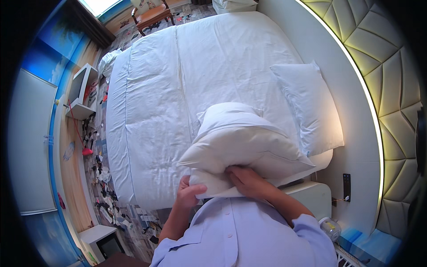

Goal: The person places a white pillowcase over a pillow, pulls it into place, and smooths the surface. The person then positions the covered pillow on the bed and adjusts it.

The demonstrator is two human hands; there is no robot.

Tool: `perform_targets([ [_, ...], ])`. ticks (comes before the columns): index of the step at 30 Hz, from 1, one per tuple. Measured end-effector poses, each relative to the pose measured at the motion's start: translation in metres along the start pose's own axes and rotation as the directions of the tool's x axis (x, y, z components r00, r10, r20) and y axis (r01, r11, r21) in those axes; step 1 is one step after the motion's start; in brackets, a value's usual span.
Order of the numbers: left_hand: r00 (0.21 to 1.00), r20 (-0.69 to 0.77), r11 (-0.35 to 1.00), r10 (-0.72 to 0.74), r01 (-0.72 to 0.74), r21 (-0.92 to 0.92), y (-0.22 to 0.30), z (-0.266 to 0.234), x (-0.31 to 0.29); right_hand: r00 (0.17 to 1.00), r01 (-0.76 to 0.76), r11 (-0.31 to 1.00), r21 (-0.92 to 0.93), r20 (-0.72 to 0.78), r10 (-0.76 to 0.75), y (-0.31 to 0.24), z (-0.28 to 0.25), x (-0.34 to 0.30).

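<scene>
I hold a white pillow (240, 142) up in front of my chest, over the near edge of the bed (169, 89). My left hand (187, 191) grips its lower left corner. At the bottom middle my right hand (247, 180) clutches the bunched pillowcase fabric. A second white pillow (309, 107) lies flat on the bed by the headboard, to the right of the one I hold. The bed is covered with a white duvet, slightly creased.
A padded headboard wall (391, 80) curves along the right. A white bedside table (311, 196) stands just right of me, with a plastic bottle (331, 228) near it. A wooden chair (151, 15) stands beyond the bed. White shelves (82, 95) line the left wall.
</scene>
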State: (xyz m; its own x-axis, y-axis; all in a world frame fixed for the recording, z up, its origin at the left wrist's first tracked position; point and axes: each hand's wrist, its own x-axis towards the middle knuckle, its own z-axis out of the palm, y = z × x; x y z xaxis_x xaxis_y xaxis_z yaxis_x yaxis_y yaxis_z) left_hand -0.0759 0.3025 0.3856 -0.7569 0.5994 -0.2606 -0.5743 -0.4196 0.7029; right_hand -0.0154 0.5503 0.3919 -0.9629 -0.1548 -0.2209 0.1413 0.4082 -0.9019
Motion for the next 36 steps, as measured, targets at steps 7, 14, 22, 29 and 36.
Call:
perform_targets([
  [7, 0.999, -0.036, 0.998, 0.013, -0.015, -0.064, 0.006, 0.011, -0.003, 0.928, -0.090, 0.994, -0.057, 0.356, 0.104, 0.009, 0.002, 0.039],
  [14, 0.995, -0.079, 0.994, 0.055, -0.062, -0.088, -0.001, 0.005, -0.002, 0.879, -0.098, 0.991, -0.088, 0.459, 0.128, 0.038, 0.016, 0.045],
  [22, 0.992, -0.084, 0.993, 0.089, -0.095, -0.071, 0.009, 0.007, 0.004, 0.845, -0.144, 0.983, -0.114, 0.503, 0.182, 0.048, 0.017, 0.050],
  [29, 0.980, -0.180, 0.931, 0.088, -0.017, 0.364, 0.012, -0.019, -0.005, 0.878, -0.245, 0.938, 0.246, 0.466, 0.107, 0.011, -0.014, 0.029],
  [36, 0.693, -0.357, 0.616, 0.627, -0.160, 0.772, 0.018, -0.004, 0.012, 0.950, 0.062, 0.962, 0.267, 0.279, -0.139, -0.053, -0.052, 0.011],
])
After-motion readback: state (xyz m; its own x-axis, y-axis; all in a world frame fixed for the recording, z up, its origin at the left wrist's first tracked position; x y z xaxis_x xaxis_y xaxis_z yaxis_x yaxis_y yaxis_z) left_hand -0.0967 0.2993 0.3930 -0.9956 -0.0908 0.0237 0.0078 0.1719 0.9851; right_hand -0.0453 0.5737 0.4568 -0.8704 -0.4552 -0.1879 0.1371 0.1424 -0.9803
